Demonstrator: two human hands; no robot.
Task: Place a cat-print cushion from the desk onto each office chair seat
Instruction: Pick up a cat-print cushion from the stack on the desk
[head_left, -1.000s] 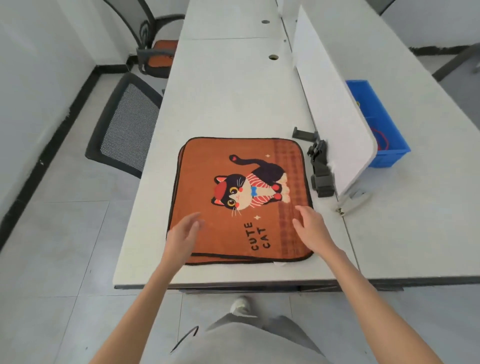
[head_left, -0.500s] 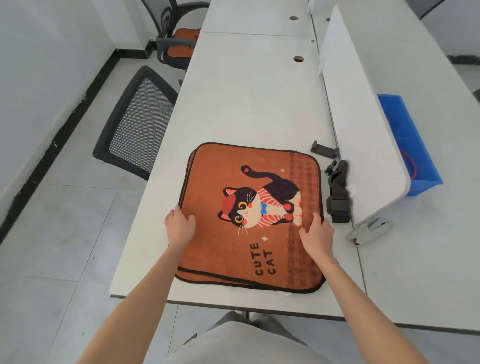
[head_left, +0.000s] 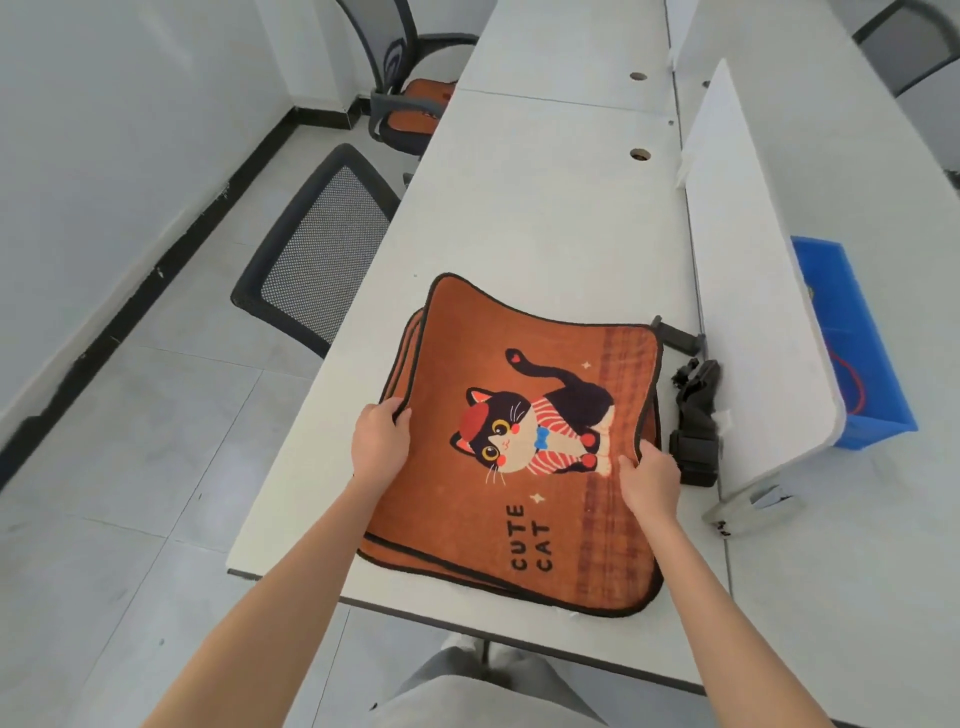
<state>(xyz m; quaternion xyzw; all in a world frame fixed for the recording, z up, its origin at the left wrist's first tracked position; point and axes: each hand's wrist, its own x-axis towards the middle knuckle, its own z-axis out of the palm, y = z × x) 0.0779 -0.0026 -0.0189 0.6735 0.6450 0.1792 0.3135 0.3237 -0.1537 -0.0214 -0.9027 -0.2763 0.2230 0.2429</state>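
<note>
Your left hand (head_left: 381, 446) pinches the left edge of the top cushion (head_left: 524, 447), with the thumb over the black border, and your right hand (head_left: 649, 480) grips the right edge in the same way. You hold both sides probably so that the soft cushion stays flat and only the top one separates from the stack (head_left: 402, 358) under it. The far part of the cushion is already raised; the near part rests on the pile, at the front of the desk (head_left: 524, 208).

Just beyond your right hand lies a black clamp (head_left: 693, 423), close to the cushion's edge, and behind it stands the white divider (head_left: 753, 291) with a blue bin (head_left: 862, 364) on its other side. These could catch the cushion if you swing it to the right.

To the left of your left hand, beside the desk, is the mesh chair (head_left: 322, 249); its seat is hidden. A farther chair (head_left: 410, 98) already seems to carry an orange cushion.
</note>
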